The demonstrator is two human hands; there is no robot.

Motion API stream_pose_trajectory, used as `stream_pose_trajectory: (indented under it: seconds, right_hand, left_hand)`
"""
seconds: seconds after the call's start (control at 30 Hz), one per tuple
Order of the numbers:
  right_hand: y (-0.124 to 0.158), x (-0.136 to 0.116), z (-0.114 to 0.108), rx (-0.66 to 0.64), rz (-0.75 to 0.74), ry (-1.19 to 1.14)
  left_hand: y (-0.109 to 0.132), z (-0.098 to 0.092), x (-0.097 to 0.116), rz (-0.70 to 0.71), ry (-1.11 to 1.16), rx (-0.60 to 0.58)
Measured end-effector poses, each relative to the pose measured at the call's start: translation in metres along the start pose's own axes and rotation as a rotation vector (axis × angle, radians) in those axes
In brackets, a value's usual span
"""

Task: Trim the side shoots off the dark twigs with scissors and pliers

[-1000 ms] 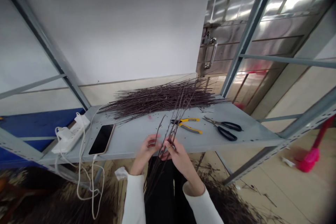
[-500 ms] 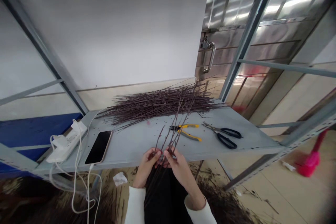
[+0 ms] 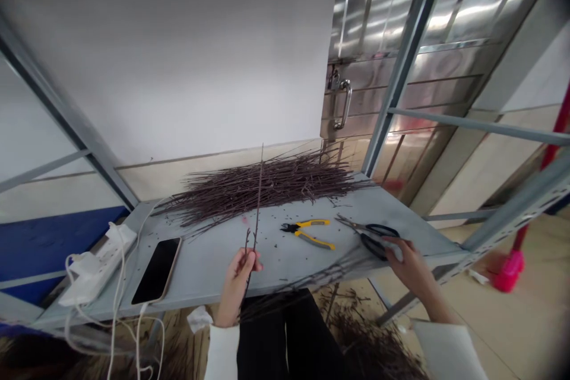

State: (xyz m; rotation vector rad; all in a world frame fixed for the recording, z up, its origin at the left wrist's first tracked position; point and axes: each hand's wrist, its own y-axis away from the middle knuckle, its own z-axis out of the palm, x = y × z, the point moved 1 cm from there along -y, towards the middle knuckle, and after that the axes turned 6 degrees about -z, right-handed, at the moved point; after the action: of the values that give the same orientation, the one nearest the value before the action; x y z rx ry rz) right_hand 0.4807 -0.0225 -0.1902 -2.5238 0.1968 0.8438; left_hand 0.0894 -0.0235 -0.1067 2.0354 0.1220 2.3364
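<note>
My left hand (image 3: 240, 270) is closed round a dark twig (image 3: 259, 196) that stands nearly upright, with a short budded piece beside it. My right hand (image 3: 405, 258) is at the right, over the black handles of the scissors (image 3: 366, 234). Motion smears its fingers, and I cannot tell whether they grip anything. Several blurred twigs (image 3: 312, 279) stretch from my lap towards the right hand. Between the hands, yellow-and-grey pliers (image 3: 312, 233) lie on the grey shelf (image 3: 209, 261).
A big pile of dark twigs (image 3: 267, 187) lies along the back of the shelf. At left are a phone (image 3: 157, 271), a white power strip (image 3: 100, 264) and loose cables. Cut twigs (image 3: 369, 332) litter the floor. Metal posts frame the shelf; a pink object (image 3: 509, 271) stands at right.
My hands have parted. The right has swung right to the scissors, and the bunch of twigs has tipped over rightwards. My left has kept a twig upright. The view has shifted slightly.
</note>
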Motion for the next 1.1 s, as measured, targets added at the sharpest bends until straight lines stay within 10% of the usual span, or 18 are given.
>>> stream_pose_trajectory:
  seconds: [0.47,1.1]
  right_hand:
    - [-0.058,0.039,0.001,-0.234,-0.282,0.242]
    - [-0.074,-0.066,-0.044,-0.207,-0.377,0.245]
  left_hand:
    - [0.003,0.018,0.012,-0.007,-0.036,-0.095]
    - [0.062,0.009,-0.012,-0.164,0.018,0.130]
